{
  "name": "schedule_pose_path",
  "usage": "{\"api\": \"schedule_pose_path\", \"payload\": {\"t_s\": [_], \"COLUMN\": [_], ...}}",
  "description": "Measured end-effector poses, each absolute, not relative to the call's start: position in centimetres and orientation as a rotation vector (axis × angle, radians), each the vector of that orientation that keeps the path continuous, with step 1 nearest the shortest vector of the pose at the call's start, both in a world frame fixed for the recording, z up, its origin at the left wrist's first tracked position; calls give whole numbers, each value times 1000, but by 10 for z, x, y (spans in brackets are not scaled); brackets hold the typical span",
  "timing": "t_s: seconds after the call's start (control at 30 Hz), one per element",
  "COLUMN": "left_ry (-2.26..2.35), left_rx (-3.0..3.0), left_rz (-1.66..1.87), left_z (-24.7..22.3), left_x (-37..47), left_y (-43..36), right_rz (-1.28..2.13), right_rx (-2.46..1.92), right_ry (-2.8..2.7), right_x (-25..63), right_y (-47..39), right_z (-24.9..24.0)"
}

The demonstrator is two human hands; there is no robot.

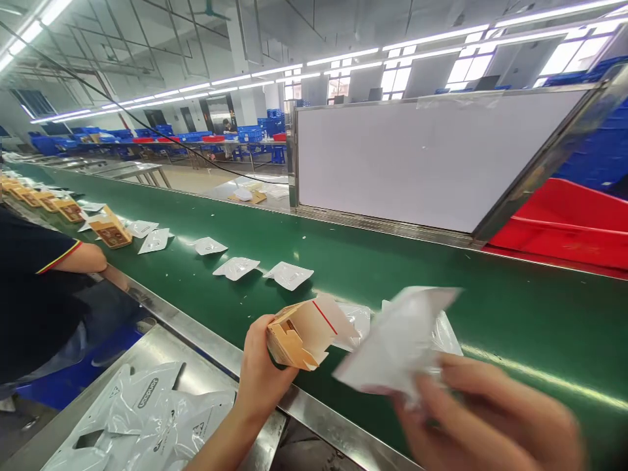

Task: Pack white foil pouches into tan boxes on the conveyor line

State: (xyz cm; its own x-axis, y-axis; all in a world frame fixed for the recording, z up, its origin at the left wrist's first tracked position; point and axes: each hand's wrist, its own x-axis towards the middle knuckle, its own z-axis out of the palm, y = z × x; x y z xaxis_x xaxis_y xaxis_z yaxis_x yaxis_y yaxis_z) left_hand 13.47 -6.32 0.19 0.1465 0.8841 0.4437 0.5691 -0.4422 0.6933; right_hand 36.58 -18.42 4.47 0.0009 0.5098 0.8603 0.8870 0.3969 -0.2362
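Your left hand (260,373) grips the small carton (304,333), open end turned right – lower centre of frame | your right hand (490,418), blurred, pinches a white pouch (397,343) beside that opening – likely for loading | both above the green belt (441,288).

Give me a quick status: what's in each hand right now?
Left hand grips small tan carton, open end toward camera. Right hand, blurred, holds white plastic pouch. More pouches lie on green belt; nothing between hands.

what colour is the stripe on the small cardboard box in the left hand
Red, a thin diagonal line on the tan cardboard box, clearest in the head view.
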Motion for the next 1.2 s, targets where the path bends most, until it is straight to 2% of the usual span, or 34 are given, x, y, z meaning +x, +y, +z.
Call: {"api": "schedule_pose_path", "payload": {"t_s": [0.17,0.37,0.53,0.6,0.77,0.83,0.9,1.07,1.13,1.2], "left_ry": [1401,1316,1330,1316,1102,1021,959,951,1080,1230], "left_rx": [2088,2132,2095,2122,2341,2417,2470,2470,2421,2371], "left_rz": [1337,1298,1327,1360,1449,1465,1364,754,773,839], "left_z": [-8,-14,-18,-19,-16,-13,-11,-14,-18,-19], "left_x": [141,145,168,178,185,181,175,151,140,129], "left_y": [-79,-85,-90,-92,-94,-97,-100,-90,-71,-46], "right_rz": [-496,-557,-700,-522,570,661,536,101,-312,-531], "right_rx": [-1038,-1153,-1009,-985,-1257,-1284,-1374,-1850,-2014,-2142], "right_ry": [-1719,-1608,-1962,-2129,-2333,-2264,-2185,-1927,-1849,-1807], "right_x": [314,340,353,358,349,339,334,379,421,472], "right_y": [-146,-152,-159,-161,-163,-163,-167,-220,-250,-280], "right_z": [73,74,68,65,69,72,78,86,76,58]}}
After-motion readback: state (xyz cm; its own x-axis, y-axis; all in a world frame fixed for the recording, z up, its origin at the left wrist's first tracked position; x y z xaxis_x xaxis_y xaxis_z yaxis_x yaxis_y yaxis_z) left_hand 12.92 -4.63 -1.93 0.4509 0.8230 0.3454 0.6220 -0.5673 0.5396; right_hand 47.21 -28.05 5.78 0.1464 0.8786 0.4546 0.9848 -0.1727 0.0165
